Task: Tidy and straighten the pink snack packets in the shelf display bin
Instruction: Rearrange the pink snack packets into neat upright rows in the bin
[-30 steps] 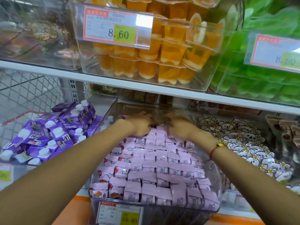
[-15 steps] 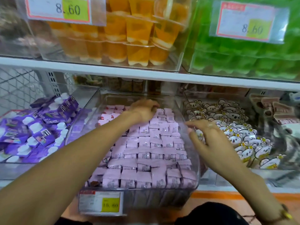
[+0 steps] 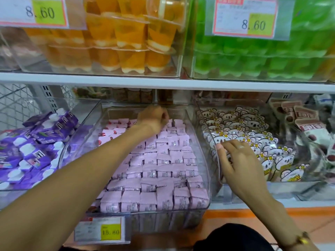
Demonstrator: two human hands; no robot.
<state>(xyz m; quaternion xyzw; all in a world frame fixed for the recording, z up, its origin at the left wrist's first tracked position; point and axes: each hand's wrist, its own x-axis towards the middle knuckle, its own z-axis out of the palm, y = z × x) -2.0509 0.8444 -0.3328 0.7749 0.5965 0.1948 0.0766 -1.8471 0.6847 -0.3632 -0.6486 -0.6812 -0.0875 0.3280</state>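
Pink snack packets point(image 3: 163, 160) fill a clear display bin point(image 3: 145, 213) on the lower shelf. Most lie in neat rows with their printed backs up. A few at the back left show red pictures. My left hand point(image 3: 154, 118) reaches over them to the back row, and its fingers curl down out of sight among the packets there. My right hand point(image 3: 239, 160) is outside the pink bin. It hovers at the clear left wall of the neighbouring bin, thumb beside that wall and fingers spread loosely over the koala packets.
Koala-face packets point(image 3: 253, 138) fill the bin on the right, and purple pouches point(image 3: 36, 142) fill the bin on the left. An upper shelf point(image 3: 163, 82) close overhead holds orange jelly cups point(image 3: 126, 42) and green ones point(image 3: 253, 57). A price tag point(image 3: 101, 230) hangs on the pink bin's front.
My right hand has left the back of the pink packets and moved right, to the wall of the koala bin. My left hand stays at the back row. The view has shifted right.
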